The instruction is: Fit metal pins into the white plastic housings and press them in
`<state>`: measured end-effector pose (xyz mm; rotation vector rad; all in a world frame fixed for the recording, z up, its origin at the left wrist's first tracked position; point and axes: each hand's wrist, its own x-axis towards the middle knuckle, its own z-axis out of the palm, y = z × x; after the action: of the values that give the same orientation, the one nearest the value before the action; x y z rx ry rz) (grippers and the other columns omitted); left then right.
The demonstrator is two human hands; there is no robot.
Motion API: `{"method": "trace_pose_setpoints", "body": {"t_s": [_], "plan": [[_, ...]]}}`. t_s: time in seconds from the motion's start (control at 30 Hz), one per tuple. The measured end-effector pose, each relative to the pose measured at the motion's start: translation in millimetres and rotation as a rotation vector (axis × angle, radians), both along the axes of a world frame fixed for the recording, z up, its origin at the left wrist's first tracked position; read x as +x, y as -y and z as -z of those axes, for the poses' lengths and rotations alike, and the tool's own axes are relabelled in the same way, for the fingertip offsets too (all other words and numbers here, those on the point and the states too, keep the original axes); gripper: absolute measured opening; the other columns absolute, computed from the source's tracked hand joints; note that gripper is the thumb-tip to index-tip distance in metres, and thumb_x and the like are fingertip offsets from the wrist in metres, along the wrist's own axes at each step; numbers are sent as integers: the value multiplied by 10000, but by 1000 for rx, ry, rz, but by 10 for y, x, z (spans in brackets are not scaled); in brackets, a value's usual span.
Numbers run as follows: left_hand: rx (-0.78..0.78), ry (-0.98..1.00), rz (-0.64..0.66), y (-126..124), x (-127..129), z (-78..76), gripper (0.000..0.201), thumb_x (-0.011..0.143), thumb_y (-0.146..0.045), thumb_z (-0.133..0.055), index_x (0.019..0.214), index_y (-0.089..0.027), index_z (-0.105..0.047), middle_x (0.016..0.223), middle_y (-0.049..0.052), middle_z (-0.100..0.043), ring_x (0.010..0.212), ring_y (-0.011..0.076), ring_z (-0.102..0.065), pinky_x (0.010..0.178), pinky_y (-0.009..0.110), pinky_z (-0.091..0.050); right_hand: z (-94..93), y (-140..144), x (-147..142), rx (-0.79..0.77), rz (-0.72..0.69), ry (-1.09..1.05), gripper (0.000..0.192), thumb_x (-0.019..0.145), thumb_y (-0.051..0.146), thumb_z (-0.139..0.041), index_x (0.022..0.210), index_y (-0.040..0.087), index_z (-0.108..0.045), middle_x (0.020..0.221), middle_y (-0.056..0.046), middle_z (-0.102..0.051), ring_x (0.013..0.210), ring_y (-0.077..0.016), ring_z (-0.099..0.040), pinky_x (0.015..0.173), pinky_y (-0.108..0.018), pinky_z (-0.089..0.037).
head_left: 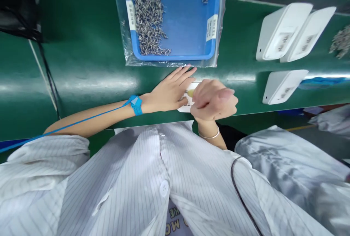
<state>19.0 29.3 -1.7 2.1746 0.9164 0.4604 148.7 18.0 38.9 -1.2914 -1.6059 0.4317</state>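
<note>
My left hand [173, 90] lies flat with its fingers stretched out, wearing a blue wrist strap [136, 105]. Its thumb and fingertips reach over a white plastic housing [185, 108], which is mostly covered by my hands. Curled into a fist above the housing's right side is my right hand [214, 99]. A yellow handle end with a short metal part, looking like a screwdriver [190, 93], pokes out from this fist towards the left; the rest of it is hidden. Just beyond my fingers stands a blue tray [186, 20] with many small metal screws [149, 17] heaped on its left side.
Three white housings [284, 31] stand on the green table [240, 79] at the right. A clear plastic bag [131, 61] lies under the tray. Metal parts [341, 42] are piled at the far right. Cables [47, 72] and a black object [19, 6] are at the left.
</note>
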Motion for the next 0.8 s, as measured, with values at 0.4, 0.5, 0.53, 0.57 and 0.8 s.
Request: {"method": "trace_pose_setpoints", "body": {"t_s": [0.4, 0.5, 0.53, 0.57, 0.8], "plan": [[46, -28, -38, 28, 12, -63, 596, 873, -279, -557, 1412, -57, -432, 1635, 219, -244, 1548, 359, -169, 1271, 549, -159, -298, -96, 44, 10, 40, -215, 745, 1013, 505, -2, 434, 261, -402, 424, 31, -93, 288, -113, -269, 370, -291, -319], [42, -55, -19, 19, 9, -88, 636, 870, -277, -556, 1439, -31, -414, 1640, 223, -225, 1553, 353, -154, 1281, 524, -133, -305, -71, 7, 26, 44, -226, 677, 1019, 525, -95, 408, 253, -203, 393, 31, -91, 275, -92, -243, 338, -269, -278], [34, -55, -6, 14, 6, -94, 656, 877, -296, -553, 1459, -37, -396, 1646, 212, -216, 1555, 346, -149, 1283, 520, -121, -279, -44, 12, 30, 42, -187, 674, 1015, 545, -86, 412, 248, -141, 380, 29, -87, 270, -88, -231, 328, -266, -271], [26, -50, 7, 10, 3, -98, 674, 889, -325, -547, 1478, -48, -377, 1650, 199, -214, 1557, 340, -146, 1284, 521, -110, -232, -5, 31, 25, 35, -111, 679, 1006, 573, -35, 415, 245, -100, 372, 26, -76, 268, -88, -223, 323, -268, -274], [36, -48, 30, 12, -5, -95, 702, 945, -449, -482, 1514, -65, -332, 1630, 187, -283, 1559, 316, -156, 1279, 526, -76, 158, 171, 241, 138, -302, 55, 742, 950, 666, 90, 405, 226, -156, 424, 6, -127, 367, -123, -305, 384, -314, -353]]}}
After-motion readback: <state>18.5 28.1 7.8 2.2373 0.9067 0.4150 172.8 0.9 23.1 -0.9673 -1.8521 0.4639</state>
